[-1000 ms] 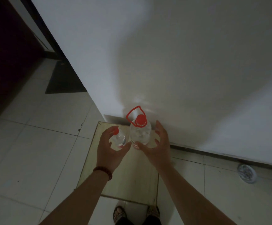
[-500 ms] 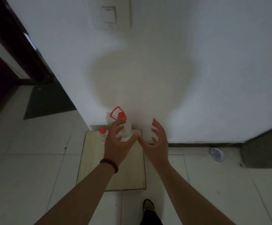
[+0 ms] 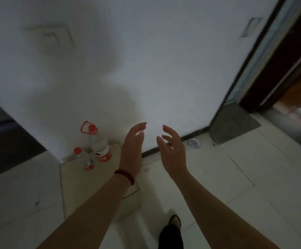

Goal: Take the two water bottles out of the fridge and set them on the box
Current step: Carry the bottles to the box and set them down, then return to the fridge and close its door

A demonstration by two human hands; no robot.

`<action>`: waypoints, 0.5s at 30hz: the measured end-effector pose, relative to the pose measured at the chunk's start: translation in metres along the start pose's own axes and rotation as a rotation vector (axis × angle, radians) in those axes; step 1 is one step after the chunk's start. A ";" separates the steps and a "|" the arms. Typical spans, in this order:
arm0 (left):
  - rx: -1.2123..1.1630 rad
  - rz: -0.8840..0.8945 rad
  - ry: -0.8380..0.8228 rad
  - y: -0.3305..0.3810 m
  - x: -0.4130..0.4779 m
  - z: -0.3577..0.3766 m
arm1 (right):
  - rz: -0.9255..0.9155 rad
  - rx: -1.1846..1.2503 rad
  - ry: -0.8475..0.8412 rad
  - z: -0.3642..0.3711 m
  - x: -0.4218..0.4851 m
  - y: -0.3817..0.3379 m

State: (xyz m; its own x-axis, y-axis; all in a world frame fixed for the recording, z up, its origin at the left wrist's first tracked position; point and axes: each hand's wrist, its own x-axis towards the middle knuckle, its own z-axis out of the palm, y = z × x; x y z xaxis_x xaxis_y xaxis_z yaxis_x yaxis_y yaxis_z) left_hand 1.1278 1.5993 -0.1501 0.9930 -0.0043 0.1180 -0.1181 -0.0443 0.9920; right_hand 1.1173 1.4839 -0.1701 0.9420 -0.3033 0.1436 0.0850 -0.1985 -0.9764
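Note:
Two clear water bottles stand upright on a flat pale box [image 3: 74, 178] against the white wall. The large bottle [image 3: 99, 143] has a red cap, a red carry handle and a red label. The small bottle [image 3: 85, 159], also red-capped, stands just in front and to its left. My left hand [image 3: 132, 146], with a dark red bead bracelet on the wrist, is raised to the right of the bottles, fingers apart and holding nothing. My right hand [image 3: 172, 149] is beside it, also open and empty. Neither hand touches a bottle.
A white wall with a switch plate [image 3: 54, 37] fills the view ahead. A dark doorway [image 3: 290, 69] and a grey mat [image 3: 234, 123] lie at the right, a floor drain [image 3: 193, 143] by the skirting. My foot [image 3: 175, 221] is on the tiled floor below.
Both hands have let go of the bottles and pulled up and to the right. The view has swung right, so the bottles and box now sit at lower left.

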 end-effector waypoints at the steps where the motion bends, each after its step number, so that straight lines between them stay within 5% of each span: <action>1: -0.016 0.000 -0.036 0.005 -0.003 0.011 | 0.003 -0.006 0.029 -0.013 -0.003 -0.003; 15: -0.072 0.058 -0.424 0.058 -0.060 0.200 | 0.043 0.062 0.437 -0.211 -0.045 -0.021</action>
State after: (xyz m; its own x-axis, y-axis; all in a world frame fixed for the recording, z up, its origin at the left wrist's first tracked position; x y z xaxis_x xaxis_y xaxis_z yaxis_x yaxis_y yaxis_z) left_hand 1.0618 1.3973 -0.1089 0.8957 -0.4151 0.1596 -0.1584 0.0374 0.9867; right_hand 1.0047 1.3052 -0.1222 0.7203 -0.6784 0.1445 0.0806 -0.1249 -0.9889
